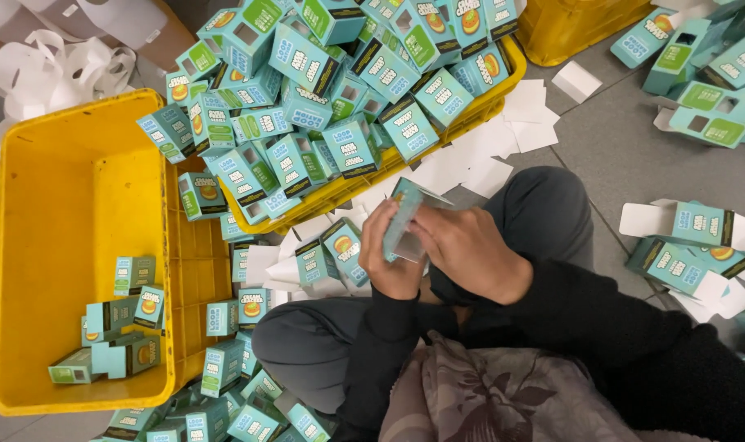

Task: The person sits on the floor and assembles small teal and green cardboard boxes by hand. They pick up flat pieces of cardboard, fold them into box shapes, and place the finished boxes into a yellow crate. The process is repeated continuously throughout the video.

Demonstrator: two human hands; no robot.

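Observation:
Both my hands hold one small teal carton (402, 214) over my lap, its white flap open at the top. My left hand (386, 260) grips it from the left side and below. My right hand (471, 245) covers its right side, fingers curled over the flap. I sit cross-legged in dark grey trousers and black sleeves. A heap of the same teal and green cartons (331, 90) is piled just in front of my hands.
A yellow crate (53, 245) at the left holds several folded cartons in its near corner. The heap fills a second yellow crate (503, 86) ahead. Flat white and teal carton blanks (692, 245) lie on the grey floor at right. White paper strips lie top left.

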